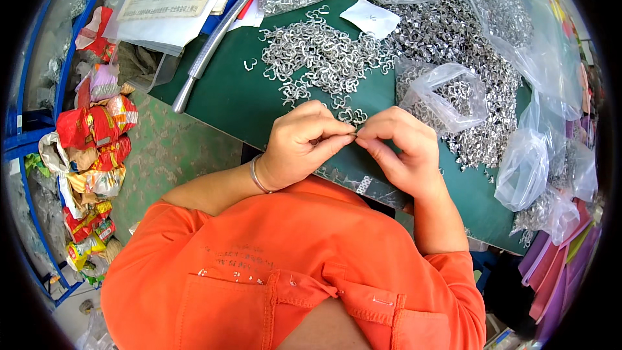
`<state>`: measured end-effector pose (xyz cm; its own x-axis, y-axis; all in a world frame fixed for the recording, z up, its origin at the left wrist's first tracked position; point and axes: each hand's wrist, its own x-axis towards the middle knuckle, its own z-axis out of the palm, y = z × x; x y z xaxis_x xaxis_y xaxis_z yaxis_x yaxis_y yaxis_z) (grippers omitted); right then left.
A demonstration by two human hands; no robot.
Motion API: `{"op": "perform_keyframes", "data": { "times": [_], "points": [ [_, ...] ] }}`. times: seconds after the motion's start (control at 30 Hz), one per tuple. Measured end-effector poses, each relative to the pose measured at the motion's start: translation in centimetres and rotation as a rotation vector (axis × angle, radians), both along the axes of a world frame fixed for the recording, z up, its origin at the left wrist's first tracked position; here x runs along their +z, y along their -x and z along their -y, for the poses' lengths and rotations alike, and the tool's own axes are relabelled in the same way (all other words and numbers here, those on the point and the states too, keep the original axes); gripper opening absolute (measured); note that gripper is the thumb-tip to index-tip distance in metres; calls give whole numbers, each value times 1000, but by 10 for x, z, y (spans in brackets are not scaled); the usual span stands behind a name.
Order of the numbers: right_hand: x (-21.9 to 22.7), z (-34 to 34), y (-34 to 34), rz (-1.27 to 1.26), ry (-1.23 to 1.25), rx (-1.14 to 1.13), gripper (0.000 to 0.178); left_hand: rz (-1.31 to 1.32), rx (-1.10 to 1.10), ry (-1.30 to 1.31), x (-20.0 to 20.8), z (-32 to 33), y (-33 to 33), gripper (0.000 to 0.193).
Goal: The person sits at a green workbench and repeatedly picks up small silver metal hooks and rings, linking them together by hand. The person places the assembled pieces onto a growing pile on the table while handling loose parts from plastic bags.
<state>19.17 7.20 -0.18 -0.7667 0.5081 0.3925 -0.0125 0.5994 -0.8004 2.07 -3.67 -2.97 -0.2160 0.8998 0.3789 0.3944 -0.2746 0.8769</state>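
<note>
Above the front edge of a green table (227, 100), my two hands meet fingertip to fingertip. My left hand (299, 144), with a bangle on its wrist, pinches thumb against forefinger. My right hand (407, 149) pinches at the same spot from the other side. Between the fingertips sits a tiny dark piece, too small and covered to name. Just beyond my hands lies a loose heap of curved silver metal clips (311, 55). Farther right spreads a larger heap of small folded metal pieces (447, 26).
An open clear bag (447, 97) of metal parts lies beyond my right hand. Other plastic bags (525, 162) line the right side. A silver-handled tool (214, 45) and papers (168, 6) lie at far left. A blue rack (26, 136) and colourful packets (97, 129) stand left.
</note>
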Motion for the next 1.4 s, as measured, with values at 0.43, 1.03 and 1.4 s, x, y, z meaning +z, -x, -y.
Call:
{"op": "perform_keyframes", "data": {
  "times": [0.43, 1.03, 1.4],
  "points": [
    [15, -4, -2, -24, -517, -225, 28, 532, 29, 68, -8, 7, -2, 22],
    [-3, -2, 6, 87, -62, -143, 16, 176, 3, 40, -3, 1, 0, 10],
    [-4, -1, 8, -82, 71, 14, 18, 126, -32, 83, -2, 0, -1, 7]
  ]
}}
